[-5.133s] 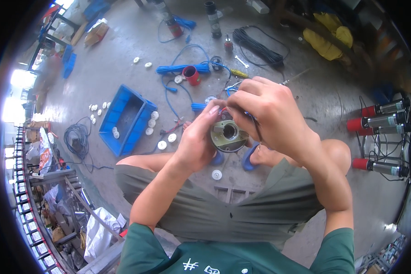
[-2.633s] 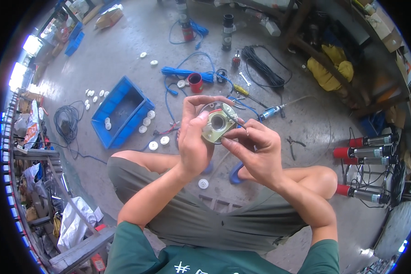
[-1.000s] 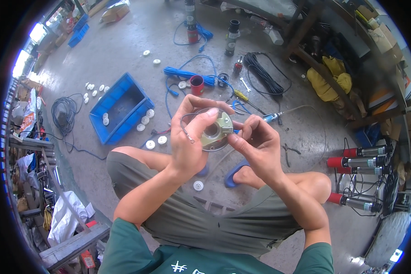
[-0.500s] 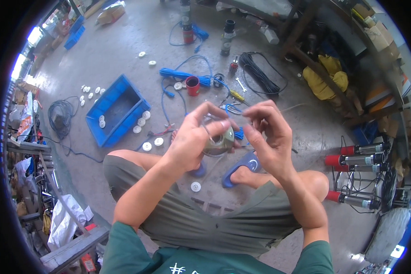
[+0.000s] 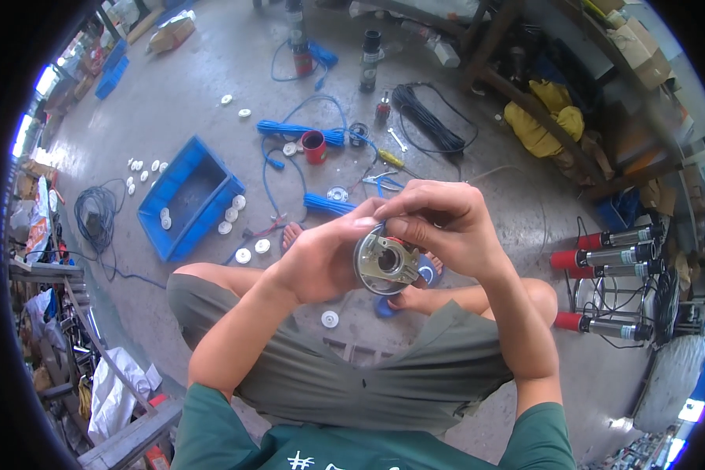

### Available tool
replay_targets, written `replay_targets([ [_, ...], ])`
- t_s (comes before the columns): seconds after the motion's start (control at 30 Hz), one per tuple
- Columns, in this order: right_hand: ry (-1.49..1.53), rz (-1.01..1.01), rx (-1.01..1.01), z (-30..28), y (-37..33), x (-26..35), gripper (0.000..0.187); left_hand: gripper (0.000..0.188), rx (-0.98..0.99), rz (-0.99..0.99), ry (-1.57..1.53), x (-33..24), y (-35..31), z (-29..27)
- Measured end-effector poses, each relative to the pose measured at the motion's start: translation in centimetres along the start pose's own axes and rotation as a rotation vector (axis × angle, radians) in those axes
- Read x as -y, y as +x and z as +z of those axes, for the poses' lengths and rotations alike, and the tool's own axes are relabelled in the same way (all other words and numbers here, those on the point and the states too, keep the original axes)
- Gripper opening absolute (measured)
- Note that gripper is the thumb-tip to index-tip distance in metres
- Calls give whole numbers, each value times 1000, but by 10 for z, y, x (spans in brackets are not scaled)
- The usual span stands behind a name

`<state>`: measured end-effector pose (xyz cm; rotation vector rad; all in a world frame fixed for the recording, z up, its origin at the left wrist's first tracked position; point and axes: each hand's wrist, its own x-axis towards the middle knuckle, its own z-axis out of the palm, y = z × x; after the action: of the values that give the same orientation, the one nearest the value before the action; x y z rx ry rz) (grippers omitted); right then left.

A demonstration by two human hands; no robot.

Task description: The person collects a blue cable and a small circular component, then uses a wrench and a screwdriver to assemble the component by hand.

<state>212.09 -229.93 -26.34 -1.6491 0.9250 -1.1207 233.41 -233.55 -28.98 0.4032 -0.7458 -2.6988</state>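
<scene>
In front of my knees, my left hand grips a round metal pump part with a hole in its middle and a pale, shiny rim. The part is tilted so that its inner face shows. My right hand is closed in a pinch at the upper edge of the part, its fingertips meeting those of my left hand. A short dark bit shows between the fingertips; what it is I cannot make out. Beyond my hands lie blue-handled pliers, a yellow screwdriver and a wrench.
At the left stands a blue crate with white discs in and around it. Ahead are a red cylinder, a blue cable bundle and a black cable coil. Red-ended pumps lie at the right.
My right hand has moved left to meet the pump part, its fingers closing at the edge. The part has turned, showing its inner face. The view has shifted slightly.
</scene>
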Motion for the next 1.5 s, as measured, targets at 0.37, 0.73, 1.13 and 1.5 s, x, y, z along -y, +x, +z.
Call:
replay_targets([
  [0.37,-109,30,-273,11,-4,6,17,43,52,95,-4,8,7,-3],
  [0.73,-343,-47,-426,13,-10,-4,10,45,202,85,-124,16,14,-11],
  [1.13,-553,-69,-478,27,-10,-3,9,42,82,174,71,30,16,-17],
  [1.5,-553,-99,-447,19,-8,-7,10,41,38,172,-135,38,16,-17],
])
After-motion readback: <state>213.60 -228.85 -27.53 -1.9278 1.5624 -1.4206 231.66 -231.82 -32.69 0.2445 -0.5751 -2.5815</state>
